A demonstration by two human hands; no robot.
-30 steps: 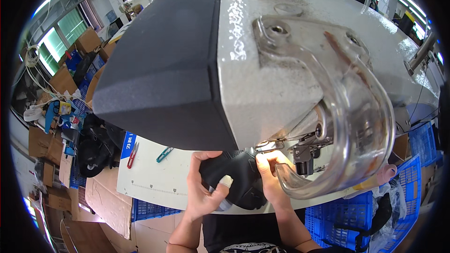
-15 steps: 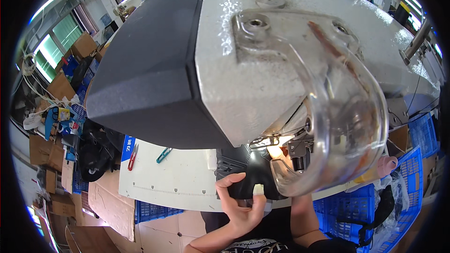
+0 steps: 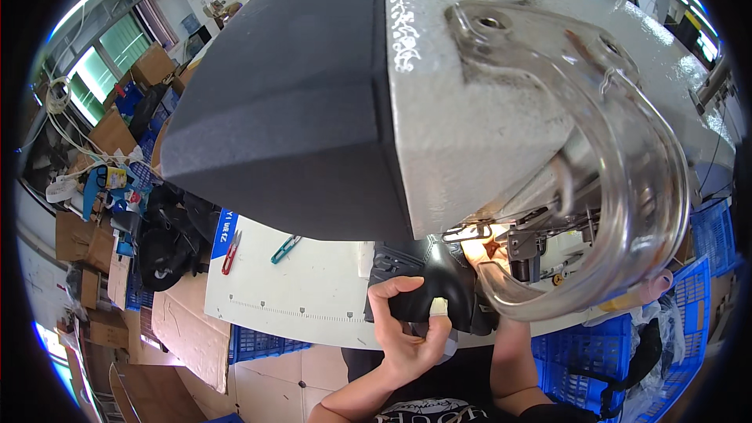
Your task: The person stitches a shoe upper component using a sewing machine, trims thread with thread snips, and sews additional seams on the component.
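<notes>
A black, smooth leather-like piece (image 3: 419, 298) lies bent under the head of a sewing machine (image 3: 462, 125). At its near edge, my left hand (image 3: 411, 337) grips it, with the thumb and forefinger on top and the other fingers curled. A pale yellow wrap (image 3: 439, 307) covers the thumb tip. My right hand (image 3: 487, 247) is by the presser foot and needle area, at the far side of the piece. Only some brightly lit fingers show there; the clear curved guard (image 3: 634, 188) and the machine parts hide the rest.
On the white table (image 3: 274, 290), with a printed scale, lie red thread snips (image 3: 231, 253) and teal snips (image 3: 285, 249). Blue crates (image 3: 583, 356) stand at the right, holding clear plastic and black stuff. Cardboard (image 3: 184, 329) and a black heap (image 3: 168, 243) are at the left.
The view has shifted, so the machine and table appear farther right. The black piece bulges more around my left thumb. My left hand keeps its grip.
</notes>
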